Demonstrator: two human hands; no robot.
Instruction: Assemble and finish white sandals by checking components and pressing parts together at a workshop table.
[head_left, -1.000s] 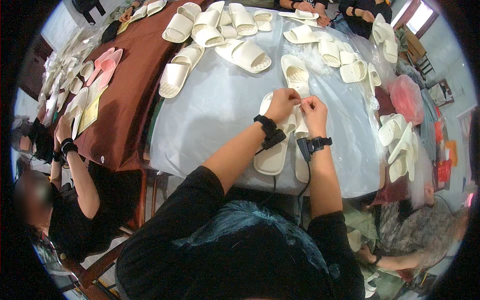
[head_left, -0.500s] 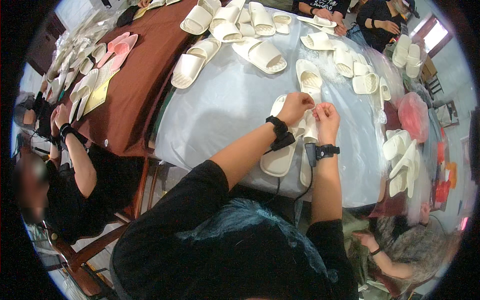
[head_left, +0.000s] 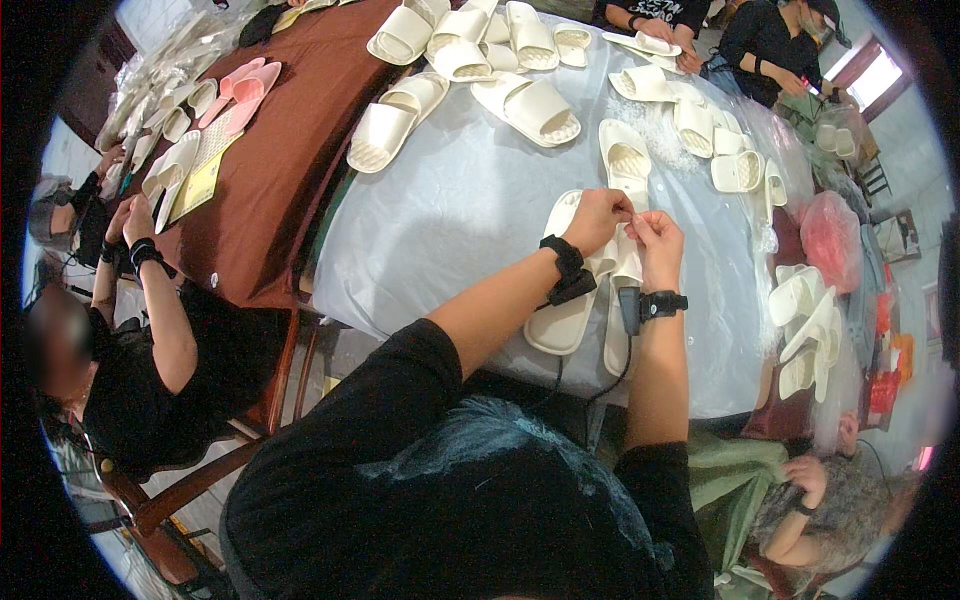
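The bench (head_left: 430, 270) carries other slippers (head_left: 525, 110); I cannot tell which are finished. One pair (head_left: 560, 328) lies below my left hand (head_left: 597, 222) and right hand (head_left: 660, 248), apparently unfinished. Fingers (head_left: 620, 204) pressed together; anything pinched is indiscernible.

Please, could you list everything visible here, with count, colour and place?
Translucent plastic sheet: one, bluish white, centre.
Brown fabric tablecloth: one, brown, left of the sheet.
Cream slide slippers: many overlapping, cream, on the sheet, the tablecloth and at right.
Flat pink slippers: two, pink, on the tablecloth.
Flat yellow card: at least one, yellow, on the tablecloth.
Rounded translucent plastic bag: one, pink, right.
Green cloth: one, green, lower right.
Brown wooden chair: at least one, brown, lower left.
Co-workers: at least four, mostly dark clothing, around.
Person's black wrist straps: two, black, one each wrist.
Left hand: one, bare, above the cream slippers.
Right hand: one, bare, beside the left.
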